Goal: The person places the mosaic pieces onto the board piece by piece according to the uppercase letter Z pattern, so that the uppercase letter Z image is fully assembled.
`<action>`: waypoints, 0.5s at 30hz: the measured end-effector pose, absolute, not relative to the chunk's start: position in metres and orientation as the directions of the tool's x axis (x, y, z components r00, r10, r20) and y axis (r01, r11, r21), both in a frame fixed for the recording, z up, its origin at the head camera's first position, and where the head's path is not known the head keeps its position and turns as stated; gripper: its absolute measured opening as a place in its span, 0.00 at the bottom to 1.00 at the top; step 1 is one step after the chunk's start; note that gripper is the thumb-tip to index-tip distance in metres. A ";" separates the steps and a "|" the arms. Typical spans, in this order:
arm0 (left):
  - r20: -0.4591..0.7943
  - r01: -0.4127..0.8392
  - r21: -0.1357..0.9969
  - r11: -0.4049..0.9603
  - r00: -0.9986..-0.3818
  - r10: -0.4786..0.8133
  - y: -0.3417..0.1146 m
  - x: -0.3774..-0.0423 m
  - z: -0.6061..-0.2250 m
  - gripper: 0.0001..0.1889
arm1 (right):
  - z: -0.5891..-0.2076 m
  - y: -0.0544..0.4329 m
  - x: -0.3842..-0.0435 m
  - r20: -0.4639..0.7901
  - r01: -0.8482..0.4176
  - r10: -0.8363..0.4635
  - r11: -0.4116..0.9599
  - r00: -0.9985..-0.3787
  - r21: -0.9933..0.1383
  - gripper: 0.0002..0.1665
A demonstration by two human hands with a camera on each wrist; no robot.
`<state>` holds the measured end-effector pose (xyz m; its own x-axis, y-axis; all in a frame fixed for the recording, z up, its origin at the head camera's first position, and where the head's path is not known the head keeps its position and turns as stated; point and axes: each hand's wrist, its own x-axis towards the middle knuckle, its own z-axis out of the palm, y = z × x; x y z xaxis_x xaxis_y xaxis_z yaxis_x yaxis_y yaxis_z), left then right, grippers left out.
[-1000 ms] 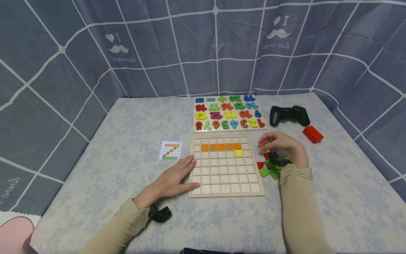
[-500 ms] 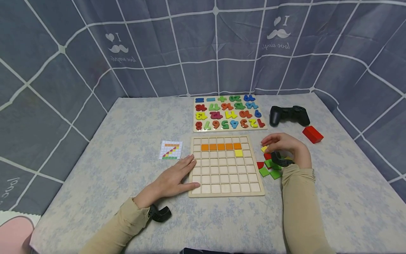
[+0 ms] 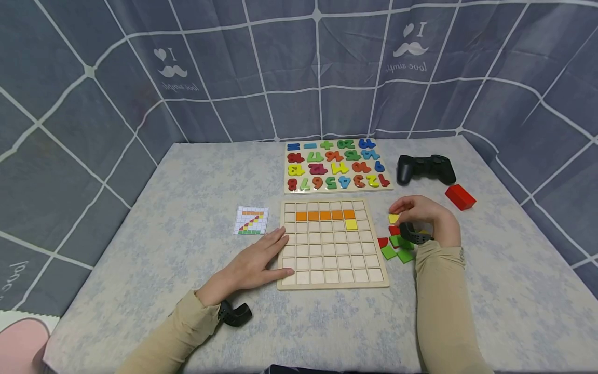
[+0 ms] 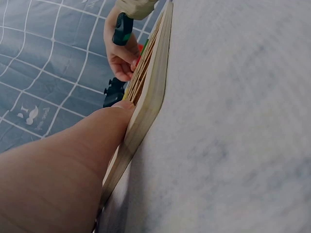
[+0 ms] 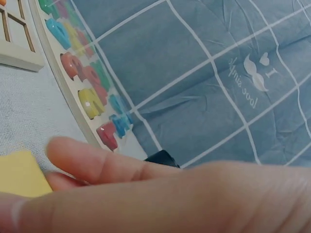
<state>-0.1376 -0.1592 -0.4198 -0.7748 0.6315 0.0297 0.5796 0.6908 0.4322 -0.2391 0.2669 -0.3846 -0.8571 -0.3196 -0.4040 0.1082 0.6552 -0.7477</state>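
A wooden grid board (image 3: 322,254) lies flat with a row of orange square tiles (image 3: 325,215) and one yellow tile (image 3: 351,224) in its cells. My left hand (image 3: 249,262) rests with straight fingers on the board's left edge; in the left wrist view the thumb (image 4: 114,119) touches the rim. Right of the board, my right hand (image 3: 418,213) pinches a yellow square tile (image 5: 22,174) between thumb and fingers. Below that hand lies a loose pile of green tiles (image 3: 404,256) and red pieces (image 3: 383,242), partly hidden by the wrist camera.
A pattern card (image 3: 251,220) lies left of the board. Behind it is a number puzzle (image 3: 336,166). A black game controller (image 3: 426,169) and a red block (image 3: 460,197) sit at the back right. Grey-blue cloth (image 3: 294,67) hangs around the table.
My right hand has shifted slightly to the right, and the yellow tile at its fingertips has come into clearer view and moved with it. My left hand and the board have stayed put.
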 end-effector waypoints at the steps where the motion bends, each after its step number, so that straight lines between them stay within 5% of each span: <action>1: 0.029 0.580 0.433 0.690 -0.774 0.632 -0.159 -0.138 -0.420 0.44 | -0.385 0.267 -0.239 -0.406 0.113 -0.307 0.663 -0.861 -0.740 0.19; 9: 0.031 0.581 0.432 0.690 -0.774 0.632 -0.160 -0.138 -0.420 0.44 | -0.380 0.254 -0.242 -0.345 0.079 -0.274 0.671 -0.898 -0.737 0.12; 15: 0.032 0.581 0.438 0.686 -0.773 0.634 -0.159 -0.138 -0.421 0.44 | -0.372 0.220 -0.248 -0.273 -0.088 -0.475 0.609 -0.836 -0.788 0.14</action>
<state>-0.1384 -0.1594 -0.4206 -0.7726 0.6341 0.0318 0.5811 0.6859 0.4380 -0.2479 0.2202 -0.3720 -0.8365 -0.4750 -0.2732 -0.0883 0.6090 -0.7883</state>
